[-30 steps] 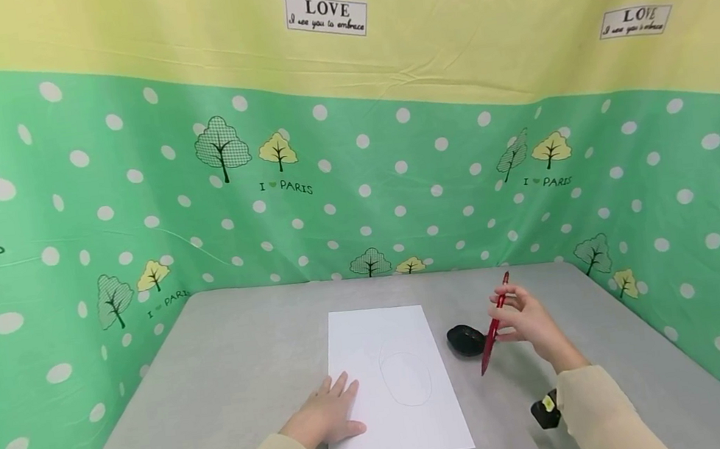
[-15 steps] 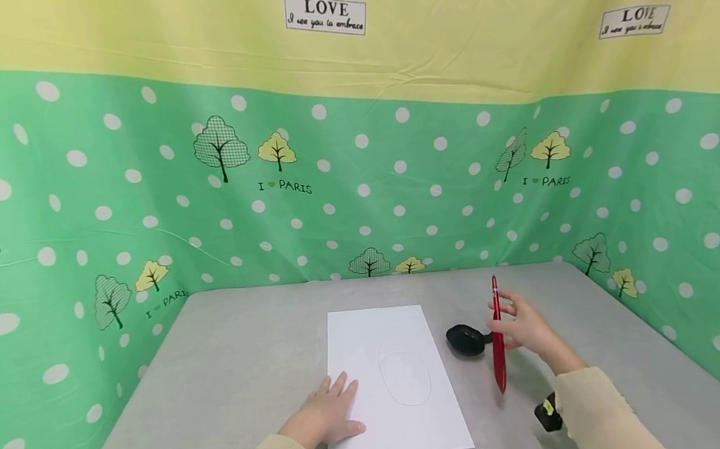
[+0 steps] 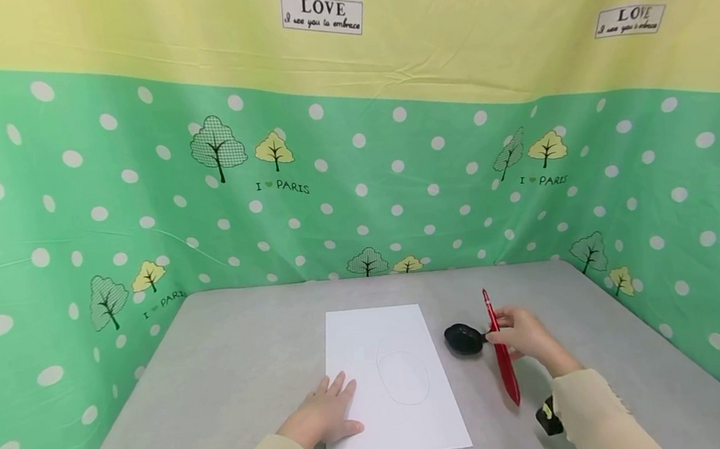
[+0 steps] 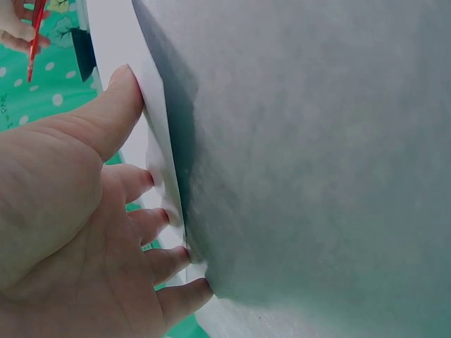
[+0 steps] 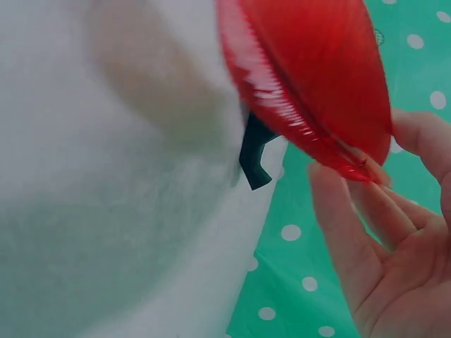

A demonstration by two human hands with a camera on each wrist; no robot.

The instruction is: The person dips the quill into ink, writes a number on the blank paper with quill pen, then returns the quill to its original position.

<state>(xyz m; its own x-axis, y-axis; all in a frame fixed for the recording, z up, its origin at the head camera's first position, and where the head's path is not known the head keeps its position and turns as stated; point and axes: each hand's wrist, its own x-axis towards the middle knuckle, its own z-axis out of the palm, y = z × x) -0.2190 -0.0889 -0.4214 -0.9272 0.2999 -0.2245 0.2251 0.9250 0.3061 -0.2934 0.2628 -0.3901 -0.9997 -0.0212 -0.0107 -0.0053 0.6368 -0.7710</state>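
Note:
My left hand (image 3: 324, 412) lies with fingers spread on the left edge of a white sheet of paper (image 3: 383, 429). A thin oval outline (image 3: 427, 376) is drawn on the sheet's right half. To the right of the paper, my right hand (image 3: 524, 332) pinches a red feather pen (image 3: 507, 374) between thumb and fingers. Its narrow end points away from me, and its broad feather end slants toward me. The right wrist view shows the feather (image 5: 317, 70) large, with my fingertips at its edge. A black rounded object with a short neck (image 3: 463, 339) sits just left of that hand.
A small black box with a yellow mark (image 3: 548, 416) is beside my right cuff. The grey tabletop (image 3: 235, 357) runs back to a green dotted cloth (image 3: 309, 245) that rises behind it and along both sides.
My right hand has turned the feather pen: its narrow end swung left and its feather end swung right and nearer to me. That hand also dropped slightly. The left hand stayed put.

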